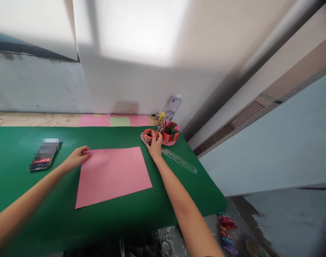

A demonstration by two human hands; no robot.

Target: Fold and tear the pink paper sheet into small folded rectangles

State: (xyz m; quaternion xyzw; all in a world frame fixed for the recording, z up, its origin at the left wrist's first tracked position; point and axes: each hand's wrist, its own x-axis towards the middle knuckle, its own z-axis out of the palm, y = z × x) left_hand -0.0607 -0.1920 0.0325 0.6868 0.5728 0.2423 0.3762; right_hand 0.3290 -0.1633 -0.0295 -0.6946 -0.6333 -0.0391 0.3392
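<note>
A pink sheet of paper (116, 175) lies on the green table top in front of me. My left hand (79, 157) pinches its upper left corner between closed fingers. Beyond the sheet's upper right corner, my right hand (155, 144) has its fingers curled over a multicoloured ring of folded paper (146, 135), partly hiding it. Touching or very near that hand stands a round holder of folded red, pink and green paper (169, 135). A clear plastic stencil ruler (180, 161) lies to the right of my right wrist.
A phone (46, 155) lies left of my left hand. Along the wall are pink papers (95, 120), a pale green paper (119, 121), a yellow glue stick (161, 116) and a clear bottle (175, 105). The table's right edge (209, 178) slants toward me; colourful pieces (226, 228) lie below it.
</note>
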